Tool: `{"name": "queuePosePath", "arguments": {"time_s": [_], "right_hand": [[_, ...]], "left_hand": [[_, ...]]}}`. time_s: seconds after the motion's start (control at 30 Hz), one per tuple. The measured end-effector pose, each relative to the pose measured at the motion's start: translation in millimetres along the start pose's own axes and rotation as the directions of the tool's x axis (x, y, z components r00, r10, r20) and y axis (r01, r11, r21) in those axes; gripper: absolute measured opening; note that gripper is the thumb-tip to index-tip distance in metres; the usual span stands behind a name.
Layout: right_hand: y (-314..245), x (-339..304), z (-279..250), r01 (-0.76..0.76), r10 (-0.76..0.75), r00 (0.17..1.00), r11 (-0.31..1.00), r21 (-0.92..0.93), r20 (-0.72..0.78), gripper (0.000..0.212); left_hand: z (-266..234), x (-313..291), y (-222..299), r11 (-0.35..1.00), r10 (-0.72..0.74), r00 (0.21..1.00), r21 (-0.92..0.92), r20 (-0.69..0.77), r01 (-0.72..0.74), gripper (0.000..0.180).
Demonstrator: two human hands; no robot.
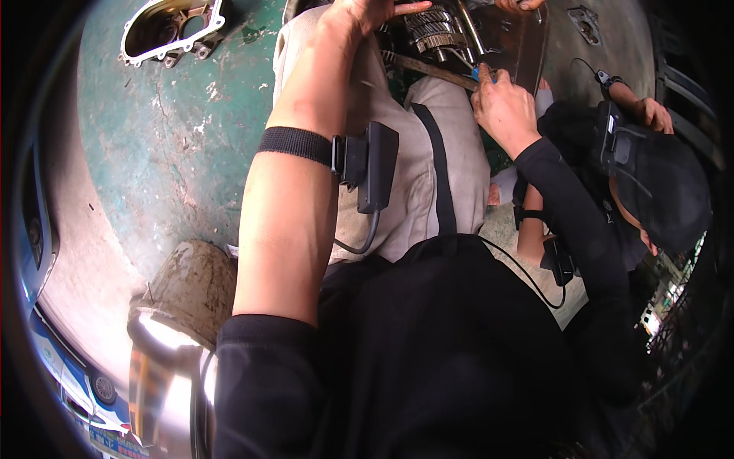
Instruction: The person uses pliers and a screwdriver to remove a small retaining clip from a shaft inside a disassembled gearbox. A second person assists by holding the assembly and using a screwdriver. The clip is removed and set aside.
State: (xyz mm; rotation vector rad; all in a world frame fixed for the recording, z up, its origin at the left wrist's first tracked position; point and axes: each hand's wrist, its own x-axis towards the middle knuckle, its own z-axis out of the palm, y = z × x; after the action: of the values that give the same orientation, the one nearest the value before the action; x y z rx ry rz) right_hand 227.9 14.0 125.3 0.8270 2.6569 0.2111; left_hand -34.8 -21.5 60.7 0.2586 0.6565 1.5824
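My right hand (506, 111) is closed round a blue-handled screwdriver (475, 73), most of its handle hidden by my fingers. Its thin shaft points toward a stack of metal gears (434, 32) at the top middle. A bright metal rod (468, 30) stands just right of the gears. Left of them, my left hand (368, 11) is partly cut off by the upper edge. One finger of it stretches out toward the gear stack, and I see nothing held there. Another person's hand (521, 4) rests at the top, right of the rod.
A brown metal tray (524, 50) lies around the gears. An open metal housing (172, 34) sits on the green floor (160, 130) at far left. A co-worker in a black cap (665, 180) crouches close on my right. A dirty bucket (187, 287) stands lower left. A small metal part (586, 27) lies upper right.
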Motion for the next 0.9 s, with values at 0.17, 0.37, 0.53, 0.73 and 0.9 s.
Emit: {"name": "queuePosePath", "arguments": {"time_s": [0.17, 0.37, 0.53, 0.73, 0.9], "right_hand": [[-9.4, 11.6, -13.6, 0.007, -0.01, 0.999, 0.997, 0.081, 0.039, 0.036], [-13.8, 50.6, -42.0, 0.27, -0.273, 0.962, 0.958, 0.091, 0.011, 0.009], [-9.6, 66.1, -54.1, 0.349, -0.347, 0.924, 0.937, 0.015, 0.162, 0.012], [-2.3, 80.8, -63.4, 0.428, -0.434, 0.87, 0.9, 0.08, 0.236, 0.018], [1.4, 84.0, -58.7, 0.393, -0.404, 0.892, 0.915, 0.092, 0.204, 0.02]], "left_hand": [[-0.5, 3.1, -0.8, 1.0, 0.015, 1.0, -0.012, -0.012, -0.015, 0.051], [-1.0, 10.0, -3.5, 0.999, -0.027, 0.998, 0.027, -0.051, 0.028, 0.047], [0.8, 8.0, -2.6, 1.0, -0.022, 0.99, -0.022, -0.137, 0.019, 0.042], [-2.3, 11.2, -5.6, 1.0, -0.018, 0.997, 0.012, -0.08, 0.019, 0.045], [-6.2, 10.9, -9.2, 0.995, -0.067, 0.994, 0.066, -0.082, 0.072, 0.048]]}}
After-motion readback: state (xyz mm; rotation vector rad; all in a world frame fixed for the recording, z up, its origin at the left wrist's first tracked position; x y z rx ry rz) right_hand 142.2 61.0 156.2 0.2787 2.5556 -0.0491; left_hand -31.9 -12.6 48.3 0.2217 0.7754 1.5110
